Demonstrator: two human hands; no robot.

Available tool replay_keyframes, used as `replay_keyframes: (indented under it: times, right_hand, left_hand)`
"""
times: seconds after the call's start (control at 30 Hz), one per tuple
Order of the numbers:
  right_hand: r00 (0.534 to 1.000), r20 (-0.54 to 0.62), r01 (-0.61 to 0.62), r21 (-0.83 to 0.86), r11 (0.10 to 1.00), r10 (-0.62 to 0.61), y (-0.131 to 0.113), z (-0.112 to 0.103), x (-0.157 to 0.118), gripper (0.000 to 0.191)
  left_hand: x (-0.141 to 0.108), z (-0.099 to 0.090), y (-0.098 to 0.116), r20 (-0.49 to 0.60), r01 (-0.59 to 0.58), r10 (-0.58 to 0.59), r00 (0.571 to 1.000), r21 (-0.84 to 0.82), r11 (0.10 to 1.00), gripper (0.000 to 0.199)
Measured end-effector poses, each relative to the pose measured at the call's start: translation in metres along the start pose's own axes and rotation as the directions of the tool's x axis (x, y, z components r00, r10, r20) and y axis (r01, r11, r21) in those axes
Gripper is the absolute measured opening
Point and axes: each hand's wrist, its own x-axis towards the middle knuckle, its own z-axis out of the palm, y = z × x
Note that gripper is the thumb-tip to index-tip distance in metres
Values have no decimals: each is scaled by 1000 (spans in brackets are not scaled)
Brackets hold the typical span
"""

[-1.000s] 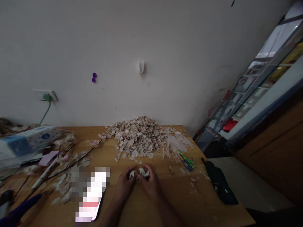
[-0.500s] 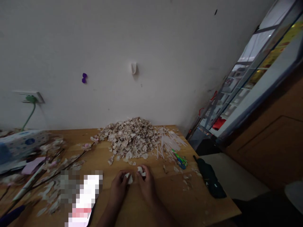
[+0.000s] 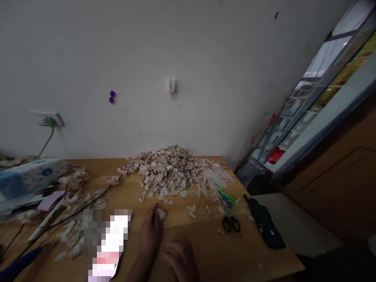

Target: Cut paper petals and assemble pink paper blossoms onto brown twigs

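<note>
Everything here is placed relative to the big pile of shell bits heaped at the back of the wooden table, against the wall.

Far left of the pile a tissue box is seen, and nearer to it, dark twigs with pale blossoms are sprawled across the wood. A phone is laid down in front-left of the pile, just beside the left forearm. Right of the pile a bunch of thin white sticks is scattered, with green scissors at their near edge, black-handled scissors a bit closer in, and a black folded thing at the table's right edge. Nothing is standing between the hands and the pile, only loose crumbs.

The left hand is kept just in front of the pile, fingertips pinched on a pale shell piece. The piece is too small and dim for its long axis or heading to be made out.

Half a second ago both hands were worked together on pieces in front of the pile. Now the right hand has been pulled back toward the body, well short of the pile; it's motion-blurred, fingers look loosely spread, nothing seen held. Two bits are now left lying on the wood in front-right of the pile.
</note>
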Motion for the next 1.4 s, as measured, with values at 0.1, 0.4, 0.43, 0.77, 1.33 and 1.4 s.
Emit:
replay_keyframes:
  times: [0.1, 0.4, 0.43, 0.77, 1.33, 1.4]
  right_hand:
    - [987, -105, -133, -145, 980, 119, 18, -29, -19, 31]
    - [532, -43, -538, -788, 299, 846, 105, -102, 11, 30]
    - [493, -34, -528, -806, 268, 869, 107, -104, 14, 31]
    - [392, -6, -512, -832, 212, 920, 121, -129, 30, 25]
    - [357, -10, -758, 582, 296, 934, 73, -106, 11, 56]
    - [379, 106, -678, 708, 198, 919, 58, -81, 10, 53]
  left_hand:
    - [1, 0, -3, -7, 53, -53, 999, -37, 998, 52]
    - [1, -6, 2, 46, 139, -133, 990, -181, 973, 54]
    - [0, -7, 4, 47, 141, -135, 990, -177, 974, 49]
    - [2, -8, 4, 57, 118, -110, 992, -177, 977, 44]
    - [-4, -10, 10, 29, 88, -85, 996, -153, 984, 32]
    - [-7, -9, 13, 3, 90, -91, 996, -153, 984, 32]
